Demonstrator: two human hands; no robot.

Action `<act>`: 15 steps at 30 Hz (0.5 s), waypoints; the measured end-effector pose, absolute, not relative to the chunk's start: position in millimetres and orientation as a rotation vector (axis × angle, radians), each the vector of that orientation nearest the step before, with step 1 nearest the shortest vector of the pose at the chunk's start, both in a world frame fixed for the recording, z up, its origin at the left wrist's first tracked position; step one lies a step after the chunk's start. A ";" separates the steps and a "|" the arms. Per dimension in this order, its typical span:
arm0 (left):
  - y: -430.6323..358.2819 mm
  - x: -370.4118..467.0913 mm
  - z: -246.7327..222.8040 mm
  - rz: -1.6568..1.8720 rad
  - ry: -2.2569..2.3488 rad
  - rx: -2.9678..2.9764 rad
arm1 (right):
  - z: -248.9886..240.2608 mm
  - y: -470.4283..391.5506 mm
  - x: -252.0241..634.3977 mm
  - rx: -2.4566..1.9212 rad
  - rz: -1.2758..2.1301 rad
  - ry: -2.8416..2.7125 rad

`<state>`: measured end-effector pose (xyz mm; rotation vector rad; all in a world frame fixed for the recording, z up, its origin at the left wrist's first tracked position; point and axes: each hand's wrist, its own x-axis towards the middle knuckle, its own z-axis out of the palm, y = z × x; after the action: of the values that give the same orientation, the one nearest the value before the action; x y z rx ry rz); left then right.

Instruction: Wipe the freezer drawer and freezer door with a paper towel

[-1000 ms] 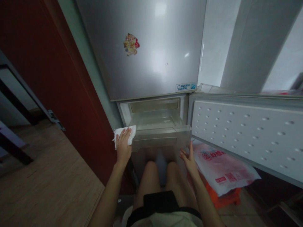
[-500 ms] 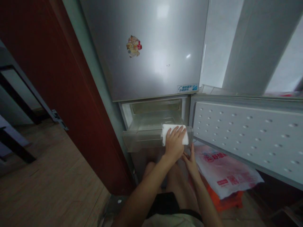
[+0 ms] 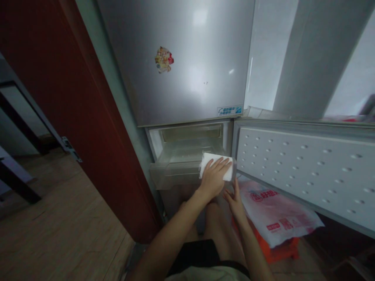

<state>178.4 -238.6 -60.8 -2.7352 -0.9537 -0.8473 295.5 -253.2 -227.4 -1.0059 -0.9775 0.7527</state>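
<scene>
My left hand (image 3: 215, 177) holds a folded white cloth (image 3: 207, 159) against the right part of the front panel of a clear freezer drawer (image 3: 172, 175). Its fingers lie stretched over the cloth, pressing it on the panel. The drawer is pulled partway out of the lower compartment of a silver fridge (image 3: 187, 78). Just below the drawer's right corner is my right hand (image 3: 234, 199), its fingers apart and one pointing up by the corner. Whether it touches the drawer is hard to see.
The dimpled freezer door (image 3: 304, 164) stands open on the right. Under it, a white plastic bag with red print (image 3: 278, 210) lies over an orange stool (image 3: 281, 251). A dark red wooden door (image 3: 88, 117) is close on the left. My knees are under the drawer.
My left hand and the cloth have shifted very slightly on the drawer panel, the cloth now tilted a little. My right hand stays near the corner. The whole view has moved a little.
</scene>
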 end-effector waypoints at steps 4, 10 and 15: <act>-239.3 121.5 -69.5 -0.905 -1.116 -2.635 | -226.8 -254.9 295.4 -1.042 0.787 -0.939; -232.8 15.9 -101.0 -1.239 -1.310 -2.282 | -224.8 -257.0 294.3 -1.046 0.796 -0.943; -229.9 -33.7 -133.5 -1.489 -1.383 -2.033 | -223.3 -258.4 294.3 -1.062 0.813 -0.934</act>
<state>-33.7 -229.9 -133.5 -2.0329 -1.3826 -1.4891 294.3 -258.4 -223.3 -1.0621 -0.9345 0.8130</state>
